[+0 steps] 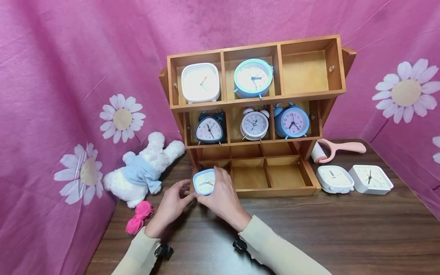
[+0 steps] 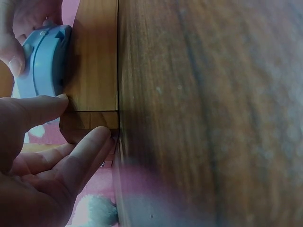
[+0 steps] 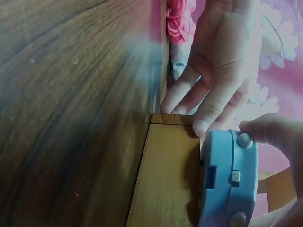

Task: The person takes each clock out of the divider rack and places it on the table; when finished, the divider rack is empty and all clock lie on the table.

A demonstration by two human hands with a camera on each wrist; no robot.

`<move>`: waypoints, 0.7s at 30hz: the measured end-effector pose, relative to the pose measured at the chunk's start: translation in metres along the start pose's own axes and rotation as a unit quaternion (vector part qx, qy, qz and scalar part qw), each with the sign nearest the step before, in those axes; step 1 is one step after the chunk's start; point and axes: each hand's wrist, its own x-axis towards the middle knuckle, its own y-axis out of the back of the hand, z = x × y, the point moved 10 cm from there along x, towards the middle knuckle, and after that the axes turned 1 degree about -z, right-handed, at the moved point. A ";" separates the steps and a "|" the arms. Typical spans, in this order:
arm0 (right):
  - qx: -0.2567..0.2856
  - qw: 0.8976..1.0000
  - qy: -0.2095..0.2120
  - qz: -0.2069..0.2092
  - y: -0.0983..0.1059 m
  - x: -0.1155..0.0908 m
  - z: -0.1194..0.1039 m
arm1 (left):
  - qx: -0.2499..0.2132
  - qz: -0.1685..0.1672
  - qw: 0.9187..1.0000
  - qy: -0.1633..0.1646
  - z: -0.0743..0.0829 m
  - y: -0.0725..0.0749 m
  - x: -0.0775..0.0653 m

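Observation:
A light-blue alarm clock (image 1: 202,181) with a white face leans at the front of the bottom-left compartment of the wooden shelf (image 1: 275,193). My right hand (image 1: 225,194) grips it, fingers over its top right and thumb along its lower edge. The right wrist view shows the clock's blue underside (image 3: 227,182) close over the front board. My left hand (image 1: 173,202) touches the shelf's front left corner, thumb at the board's upper edge beside the clock. Its other fingers (image 2: 87,153) extend along the end of the board.
Above, the shelf holds a white clock (image 1: 200,83), a round blue clock (image 1: 253,78) and several twin-bell ones. Two white clocks (image 1: 335,178) and a pink-handled lint roller (image 1: 340,149) lie at right. A plush toy (image 1: 141,172) and pink yarn (image 1: 139,217) sit at left.

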 end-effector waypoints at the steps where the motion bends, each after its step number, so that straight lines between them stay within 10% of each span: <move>1: 0.001 1.000 -0.001 0.003 0.001 -0.001 0.000 | 0.000 0.000 1.000 0.000 0.000 0.000 0.000; 21: 0.000 1.000 -0.020 -0.014 0.003 -0.026 -0.001 | -0.004 0.000 1.000 -0.005 0.001 0.000 -0.001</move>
